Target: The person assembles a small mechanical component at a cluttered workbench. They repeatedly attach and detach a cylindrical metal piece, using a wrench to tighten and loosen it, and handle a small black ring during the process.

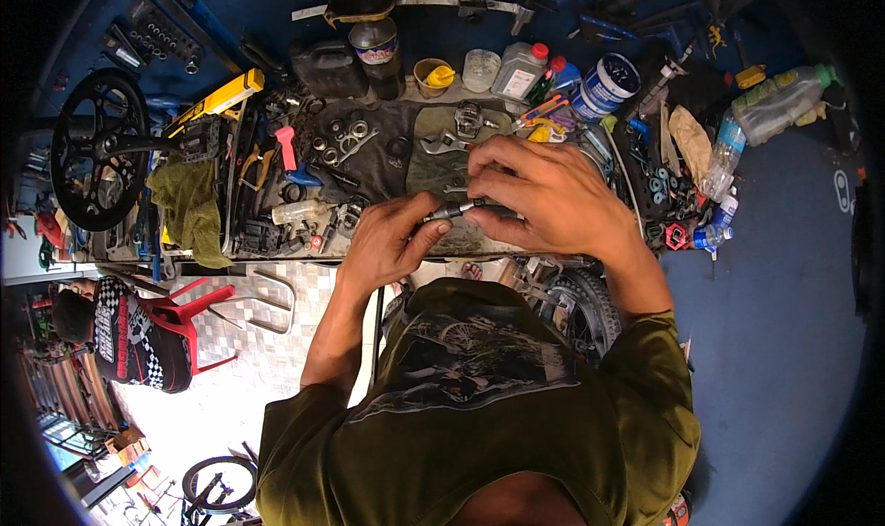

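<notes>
A slim metal spindle (449,211), silver with a dark end, lies level between my hands above the bench's front edge. My left hand (383,237) pinches it between thumb and forefinger. At its other end my right hand (558,194) has closed its thumb and fingertips; its fingers partly cover that end. Just beyond, on a dark cloth, are an adjustable wrench (444,144) and what looks like a bicycle pedal body (472,118). A small spanner (454,189) shows between my hands.
Bearing rings and nuts (348,141) lie left on the cloth. Bottles, a blue-and-white tub (606,83) and a white jug (522,70) line the back. A crankset (100,148) juts out at left, near a green rag (189,203). Someone sits on a red chair (189,314) behind.
</notes>
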The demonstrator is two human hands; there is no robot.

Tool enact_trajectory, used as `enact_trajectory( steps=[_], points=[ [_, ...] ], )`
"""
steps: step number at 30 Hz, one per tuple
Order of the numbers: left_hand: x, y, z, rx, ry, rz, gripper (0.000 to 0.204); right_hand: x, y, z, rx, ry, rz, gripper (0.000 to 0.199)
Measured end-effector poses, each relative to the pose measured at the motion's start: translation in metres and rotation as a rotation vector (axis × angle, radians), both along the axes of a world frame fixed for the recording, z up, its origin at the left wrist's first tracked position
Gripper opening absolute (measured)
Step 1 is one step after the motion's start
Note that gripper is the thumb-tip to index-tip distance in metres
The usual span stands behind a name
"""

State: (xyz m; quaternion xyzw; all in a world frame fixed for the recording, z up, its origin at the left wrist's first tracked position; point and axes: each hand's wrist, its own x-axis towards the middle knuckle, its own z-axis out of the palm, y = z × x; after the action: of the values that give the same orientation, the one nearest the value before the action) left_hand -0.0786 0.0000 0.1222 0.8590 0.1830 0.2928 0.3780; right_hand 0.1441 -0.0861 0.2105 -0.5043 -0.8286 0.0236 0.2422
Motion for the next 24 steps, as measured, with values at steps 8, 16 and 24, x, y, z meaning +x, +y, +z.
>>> enact_trajectory(
  steps=[8, 16, 24],
  points=[
    [-0.0021, 0.0024, -0.0051, -0.031, 0.010, -0.011, 0.025, 0.0011, 0.0005, -0.0010, -0.004, 0.104, 0.007, 0.025],
    [-0.0011, 0.0031, -0.0041, -0.019, -0.005, -0.004, 0.026, 0.0013, 0.0020, -0.0022, 0.003, 0.119, -0.008, 0.028],
    [0.0009, 0.0049, -0.0012, -0.028, 0.016, -0.012, 0.029, 0.0015, 0.0042, -0.0026, 0.010, 0.121, -0.008, 0.028]
  ],
)
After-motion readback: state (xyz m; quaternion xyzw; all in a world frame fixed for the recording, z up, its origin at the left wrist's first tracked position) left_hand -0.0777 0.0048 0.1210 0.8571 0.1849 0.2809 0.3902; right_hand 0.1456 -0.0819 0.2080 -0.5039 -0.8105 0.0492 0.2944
